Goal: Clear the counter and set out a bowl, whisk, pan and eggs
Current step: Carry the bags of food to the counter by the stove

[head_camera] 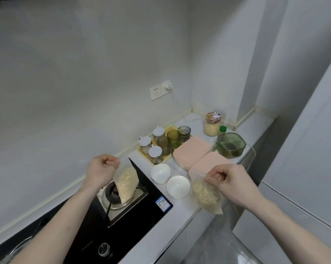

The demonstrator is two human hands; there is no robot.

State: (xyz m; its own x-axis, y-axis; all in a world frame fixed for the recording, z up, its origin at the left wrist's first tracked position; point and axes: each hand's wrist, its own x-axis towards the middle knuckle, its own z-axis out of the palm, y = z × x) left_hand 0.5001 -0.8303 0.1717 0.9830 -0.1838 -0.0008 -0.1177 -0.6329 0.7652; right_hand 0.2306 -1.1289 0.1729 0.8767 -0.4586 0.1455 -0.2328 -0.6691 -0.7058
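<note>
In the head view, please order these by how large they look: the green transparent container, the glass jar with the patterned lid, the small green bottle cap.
1. Green transparent container, largest.
2. Glass jar with the patterned lid, farther back, so its true size is less sure.
3. Small green bottle cap, clearly smallest.

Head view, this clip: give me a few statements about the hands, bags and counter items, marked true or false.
1. Each hand holds a clear bag of pale flakes: the left hand pinches the left bag, the right hand the right bag. True.
2. The left bag hangs above the white counter. False: it hangs above the stove burner.
3. Two white bowls sit on the counter between the bags. True.
4. The green container has no lid. False: a clear green lid covers it.
5. The jar in the corner stands empty. False: it holds pale flakes.
</note>
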